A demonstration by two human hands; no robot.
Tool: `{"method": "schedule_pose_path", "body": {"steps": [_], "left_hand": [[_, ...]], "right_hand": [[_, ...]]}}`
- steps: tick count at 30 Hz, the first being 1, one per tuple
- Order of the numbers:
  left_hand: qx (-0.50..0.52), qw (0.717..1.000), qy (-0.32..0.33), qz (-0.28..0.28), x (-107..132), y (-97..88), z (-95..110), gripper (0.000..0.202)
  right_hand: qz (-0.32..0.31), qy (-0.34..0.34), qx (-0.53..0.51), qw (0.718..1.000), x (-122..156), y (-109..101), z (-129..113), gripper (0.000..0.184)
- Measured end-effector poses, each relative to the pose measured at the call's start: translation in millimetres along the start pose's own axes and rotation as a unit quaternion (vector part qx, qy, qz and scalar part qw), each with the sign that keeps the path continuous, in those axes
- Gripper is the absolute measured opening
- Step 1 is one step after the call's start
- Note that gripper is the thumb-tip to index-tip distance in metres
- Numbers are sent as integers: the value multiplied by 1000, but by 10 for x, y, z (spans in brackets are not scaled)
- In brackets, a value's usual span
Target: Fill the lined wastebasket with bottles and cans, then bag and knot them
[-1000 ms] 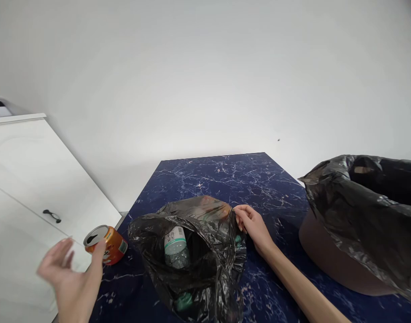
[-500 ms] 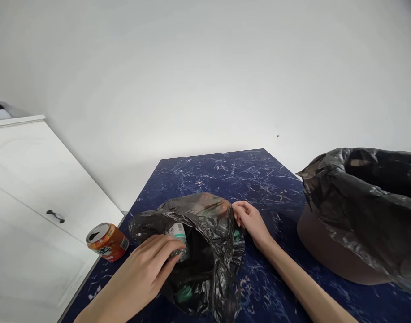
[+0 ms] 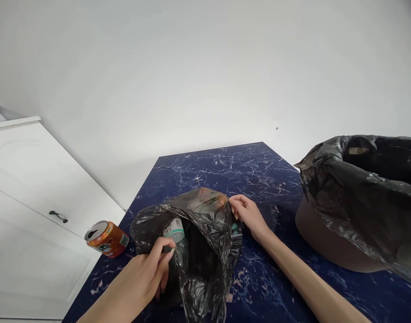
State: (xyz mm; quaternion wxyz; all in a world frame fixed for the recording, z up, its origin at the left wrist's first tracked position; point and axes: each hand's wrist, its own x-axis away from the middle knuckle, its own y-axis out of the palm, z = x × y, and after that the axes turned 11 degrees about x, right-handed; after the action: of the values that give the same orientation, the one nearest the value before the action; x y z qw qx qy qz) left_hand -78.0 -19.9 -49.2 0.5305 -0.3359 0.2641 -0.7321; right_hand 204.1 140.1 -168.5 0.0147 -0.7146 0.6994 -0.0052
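- The black plastic bag (image 3: 205, 222) sits slack on the near part of the table, its mouth gaping towards the wearer; film this limp would probably sag without a hand on its edge.
- Inside the mouth, towards eleven o'clock, a clear plastic bottle (image 3: 174, 227) with a white-and-turquoise label leans, apparently propped by the bag's side.
- The right hand (image 3: 237, 208), at the bag's two o'clock, is clamped on its edge with thumb and fingers, which likely steadies that side.
- The left hand (image 3: 163, 260), at eight o'clock, has thumb and forefinger tips close together in front of the bottle; whether they grip film or bottle, I cannot tell.
- At nine o'clock, just beside the bag, stands an opened orange drink can (image 3: 113, 240), untouched.
- At three o'clock, well apart, is a brownish waste bin (image 3: 329, 242); its black liner (image 3: 356, 202) is folded over the rim, presumably so it stays put.
- Beneath everything lies the blue marble-patterned table (image 3: 222, 163).
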Motion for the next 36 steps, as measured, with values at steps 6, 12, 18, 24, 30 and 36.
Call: {"method": "schedule_pose_path", "body": {"steps": [6,12,18,24,30,36], "left_hand": [[-65,995,20,-74,16,15,78,29],[-180,979,78,-53,150,11,67,46],[-230,965,96,-81,139,-61,79,55],[-275,950,77,-123,113,13,122,65],[-317,938,61,-129,77,116,175,85],[-352,927,79,-102,2,140,212,81]], "right_hand": [[-2,4,5,1000,30,-13,-49,40],[-1,9,6,1000,23,-5,-49,42],[-3,12,4,1000,21,2,-47,39],[1,10,5,1000,29,-5,-79,38],[-2,10,6,1000,27,-13,-64,38],[-12,13,14,1000,38,-23,-67,36]]}}
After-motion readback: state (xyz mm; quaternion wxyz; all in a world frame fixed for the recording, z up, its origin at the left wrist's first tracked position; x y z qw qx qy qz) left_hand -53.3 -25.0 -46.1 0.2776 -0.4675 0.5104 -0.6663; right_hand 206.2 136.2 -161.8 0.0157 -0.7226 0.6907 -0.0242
